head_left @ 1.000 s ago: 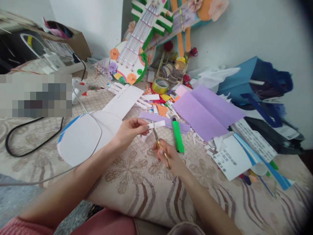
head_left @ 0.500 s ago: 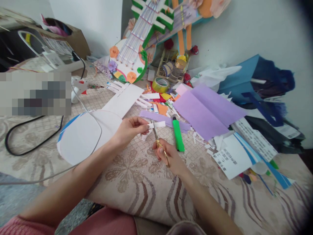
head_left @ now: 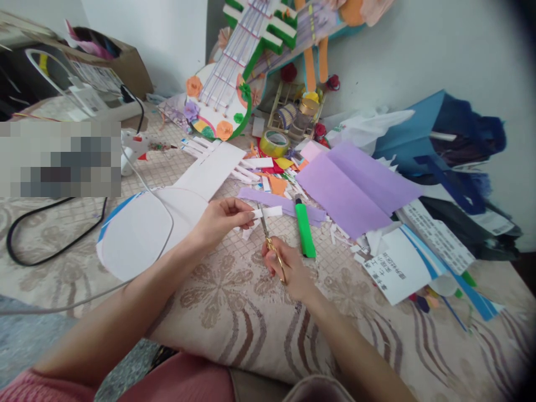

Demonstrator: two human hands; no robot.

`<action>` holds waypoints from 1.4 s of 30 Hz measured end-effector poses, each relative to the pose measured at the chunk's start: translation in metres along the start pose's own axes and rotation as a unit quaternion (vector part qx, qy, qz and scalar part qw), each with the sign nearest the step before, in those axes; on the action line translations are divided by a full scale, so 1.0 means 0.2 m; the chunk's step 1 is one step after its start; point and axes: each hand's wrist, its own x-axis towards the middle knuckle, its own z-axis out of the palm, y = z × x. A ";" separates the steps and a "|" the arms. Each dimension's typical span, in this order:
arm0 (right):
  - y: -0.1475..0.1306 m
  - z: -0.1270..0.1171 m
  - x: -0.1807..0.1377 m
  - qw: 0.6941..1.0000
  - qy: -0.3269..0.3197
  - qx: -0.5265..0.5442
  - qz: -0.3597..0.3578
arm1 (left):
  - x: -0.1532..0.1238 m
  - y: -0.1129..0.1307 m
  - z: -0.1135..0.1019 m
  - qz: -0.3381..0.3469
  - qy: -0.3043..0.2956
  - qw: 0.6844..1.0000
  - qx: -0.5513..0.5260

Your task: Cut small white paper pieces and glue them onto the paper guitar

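My left hand (head_left: 228,219) pinches the left end of a narrow white paper strip (head_left: 273,211) between thumb and fingers. Gold-handled scissors (head_left: 270,244) are in my right hand (head_left: 285,263), its fingers wrapped around the loops. Their blades cross the strip near its middle and look nearly closed. A green utility knife (head_left: 305,229) lies just right of the scissors. Behind the strip is a lilac paper strip (head_left: 288,205). The white guitar-shaped cutout (head_left: 138,237) rests left of my left hand, with a cable across it.
A decorated paper guitar (head_left: 226,92) leans at the back. Paper scraps (head_left: 278,187) and yellow tape (head_left: 274,144) lie before it. Folded purple paper (head_left: 347,184) and a blue bag (head_left: 414,134) are at the right. A glue gun (head_left: 129,153) and black cable (head_left: 31,262) lie left.
The scissor blades have moved closer together across the white strip. Both hands stay in nearly the same place, and the view has shifted very slightly.
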 end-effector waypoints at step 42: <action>0.07 0.11 -0.17 0.984 0.059 0.059 0.158 | -0.01 -0.09 0.07 -0.194 -0.077 0.972 -0.107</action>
